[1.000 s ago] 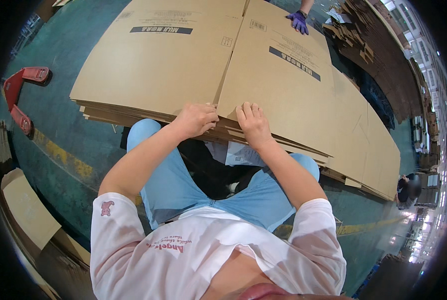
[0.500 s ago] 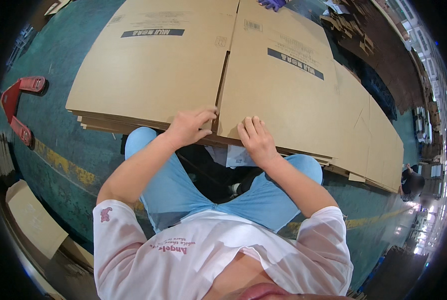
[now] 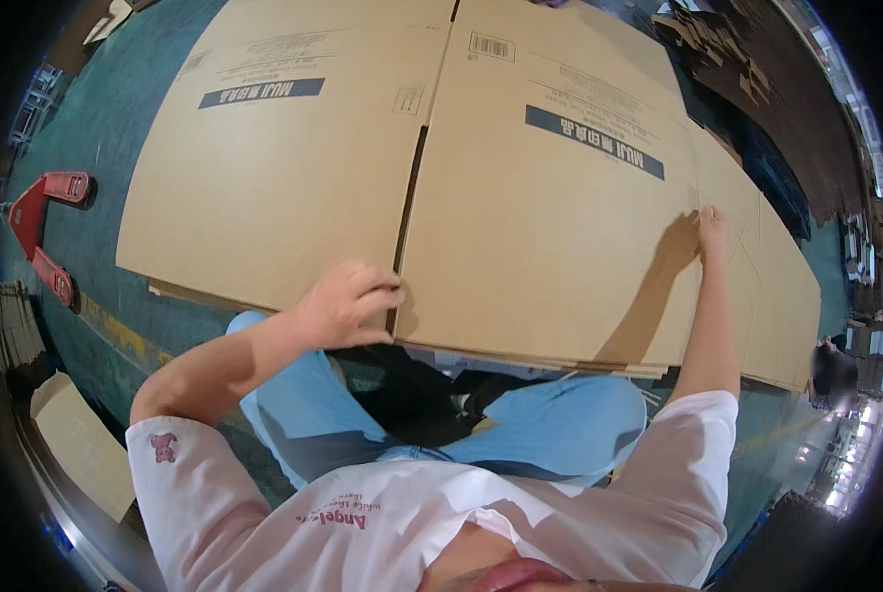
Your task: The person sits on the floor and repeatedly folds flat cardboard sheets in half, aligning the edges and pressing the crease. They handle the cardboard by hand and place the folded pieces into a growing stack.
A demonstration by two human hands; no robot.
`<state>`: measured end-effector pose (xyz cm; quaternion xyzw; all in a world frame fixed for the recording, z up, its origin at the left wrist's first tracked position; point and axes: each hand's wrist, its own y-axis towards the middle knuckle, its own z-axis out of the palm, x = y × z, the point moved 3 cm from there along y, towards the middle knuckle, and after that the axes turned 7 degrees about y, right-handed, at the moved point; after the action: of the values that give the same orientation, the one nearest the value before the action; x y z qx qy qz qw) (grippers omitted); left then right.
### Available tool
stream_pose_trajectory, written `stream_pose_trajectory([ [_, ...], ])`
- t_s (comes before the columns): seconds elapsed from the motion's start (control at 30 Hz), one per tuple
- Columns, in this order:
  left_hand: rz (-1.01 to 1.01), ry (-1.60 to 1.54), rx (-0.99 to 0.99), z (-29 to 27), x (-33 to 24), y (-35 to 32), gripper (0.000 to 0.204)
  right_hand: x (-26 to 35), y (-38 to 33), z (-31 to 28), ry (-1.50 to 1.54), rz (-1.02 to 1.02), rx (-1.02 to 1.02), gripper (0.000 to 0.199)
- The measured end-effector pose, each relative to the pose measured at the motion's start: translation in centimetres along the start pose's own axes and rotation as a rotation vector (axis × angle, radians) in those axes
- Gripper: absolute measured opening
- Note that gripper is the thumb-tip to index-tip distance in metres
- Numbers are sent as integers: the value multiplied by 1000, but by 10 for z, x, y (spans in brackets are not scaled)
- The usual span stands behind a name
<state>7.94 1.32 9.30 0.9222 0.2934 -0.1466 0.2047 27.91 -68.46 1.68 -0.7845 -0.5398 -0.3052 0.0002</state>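
Observation:
A large flat cardboard carton sheet, brown with dark printed bands, lies on top of a stack before me. A narrow slot divides its near part into two panels. My left hand is at the slot's near end, fingers bent and thumb apart, touching the left panel. My right hand is farther out to the right, at a crease between the right panel and the creased section beyond. Its fingers are closed, and whatever they pinch is hidden. A shadow of the right arm falls across the panel.
A co-worker's purple glove barely shows at the far edge. Red pallet-truck forks lie on the green floor at left. More cardboard is at lower left, with scraps at far right. Another person is at the right.
My right hand has left the sheet's front edge and reached out to the right. My left hand stays by the slot. The purple glove has mostly gone out of view.

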Motion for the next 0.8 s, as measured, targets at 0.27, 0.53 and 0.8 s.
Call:
stream_pose_trajectory([
  [0.27, -24, -53, -3, 19, 17, -15, 44, 38, 66, 42, 590, 794, 276, 42],
  [0.53, -37, -74, -36, 26, 18, -14, 44, 89, 67, 49, 28, 568, 155, 62],
  [0.8, 4, -37, -41, 25, 9, -12, 43, 106, 57, 42, -593, 313, 257, 61],
])
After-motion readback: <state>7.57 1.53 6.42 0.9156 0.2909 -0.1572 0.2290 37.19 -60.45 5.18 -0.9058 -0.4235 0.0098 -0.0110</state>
